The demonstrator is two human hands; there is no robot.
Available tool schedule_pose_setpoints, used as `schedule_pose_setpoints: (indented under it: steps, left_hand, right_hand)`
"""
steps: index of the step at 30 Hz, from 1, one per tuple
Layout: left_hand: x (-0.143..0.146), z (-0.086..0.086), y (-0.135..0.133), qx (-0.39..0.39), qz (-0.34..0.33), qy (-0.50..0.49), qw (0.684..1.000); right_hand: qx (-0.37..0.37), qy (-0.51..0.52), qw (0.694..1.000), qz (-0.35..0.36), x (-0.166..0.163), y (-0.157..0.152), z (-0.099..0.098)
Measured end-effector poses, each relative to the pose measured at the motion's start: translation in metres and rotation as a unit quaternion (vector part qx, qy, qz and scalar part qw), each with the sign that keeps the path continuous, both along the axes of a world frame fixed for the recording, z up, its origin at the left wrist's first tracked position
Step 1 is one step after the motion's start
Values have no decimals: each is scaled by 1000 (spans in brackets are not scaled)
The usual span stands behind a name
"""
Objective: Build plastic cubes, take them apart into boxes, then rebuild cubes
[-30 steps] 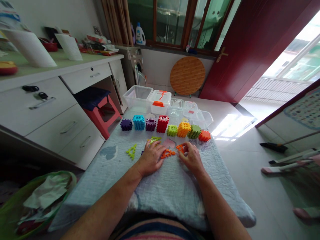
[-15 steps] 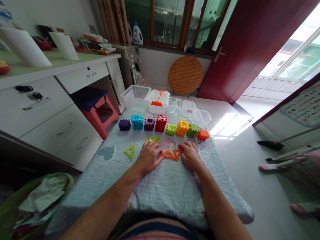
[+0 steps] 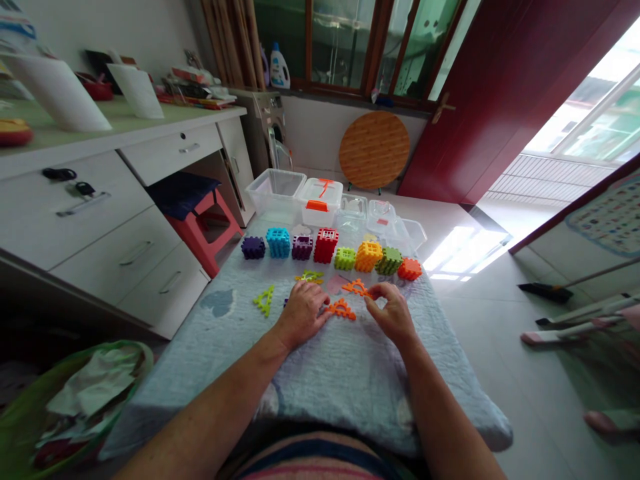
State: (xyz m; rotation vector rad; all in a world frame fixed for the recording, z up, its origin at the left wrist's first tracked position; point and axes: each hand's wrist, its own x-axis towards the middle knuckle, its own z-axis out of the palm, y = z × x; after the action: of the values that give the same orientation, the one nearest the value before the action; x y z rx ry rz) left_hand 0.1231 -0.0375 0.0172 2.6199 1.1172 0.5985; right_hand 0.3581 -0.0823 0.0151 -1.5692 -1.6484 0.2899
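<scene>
My right hand point(image 3: 393, 313) pinches one end of an orange triangular toothed building piece point(image 3: 356, 287), tilted just above the cloth. A second orange triangular piece point(image 3: 342, 309) lies on the table, its left end between the thumb and index finger of my left hand point(image 3: 303, 312). The rest of my left hand rests palm down on the cloth. Just beyond its fingers are yellow-green pieces point(image 3: 310, 275), partly covered. A dark blue bit point(image 3: 285, 303) peeks out at its left side, mostly hidden. Farther left lies a lime green triangular piece point(image 3: 265, 301).
Behind my hands stands a row of coloured toothed blocks, from a dark blue one point(image 3: 253, 248) to an orange one point(image 3: 410, 269). Clear plastic boxes point(image 3: 276, 193) line the table's far edge, one with an orange-latched lid point(image 3: 323, 190). A red stool point(image 3: 200, 223) stands left.
My right hand has lifted one orange triangular piece and turned it away from the other, which stays at my left hand. The view has shifted slightly.
</scene>
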Motion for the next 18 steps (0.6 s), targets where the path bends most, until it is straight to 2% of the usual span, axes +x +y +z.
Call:
schedule_pose_setpoints:
  steps: [3,6,18]
  left_hand:
    - [0,1,-1,-5,23,-16,1000]
    - [-1,1,-1,4,20,-18,1000]
    - [-2,-1,2,38,-11,3,999]
  right_hand:
    - [-16,-30,997,74,-15,-1,1]
    - [-51,-71,990,108,-24,-3,-1]
    - [-79,-122,981,128,-23,-6,-1]
